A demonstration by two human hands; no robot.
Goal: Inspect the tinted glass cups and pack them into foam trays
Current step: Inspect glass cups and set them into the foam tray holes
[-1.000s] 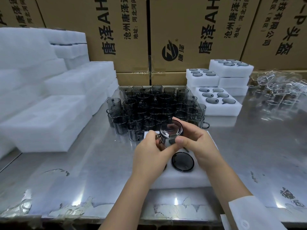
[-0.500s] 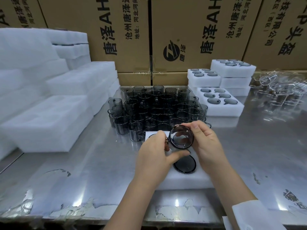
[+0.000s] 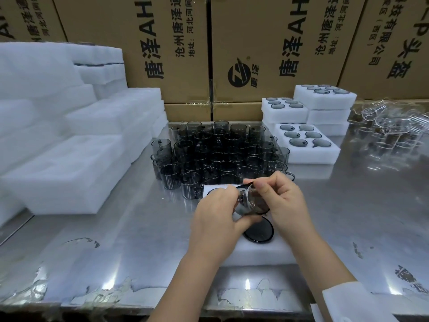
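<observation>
Both hands hold one tinted glass cup tilted on its side just above a white foam tray on the steel table. My left hand grips it from the left, thumb under it. My right hand pinches its rim from the right. Another dark cup sits in a tray hole just below the held one. Part of the tray is hidden by my hands. Behind stands a dense cluster of several tinted cups.
Stacks of white foam trays fill the left side. Filled foam trays are stacked at the back right. A pile of clear glassware lies far right. Cardboard boxes wall the back. The table's front edge is near.
The held cup has been turned from bottom-facing-me to lying tilted on its side and lowered toward the tray. Both hands have kept their hold on it.
</observation>
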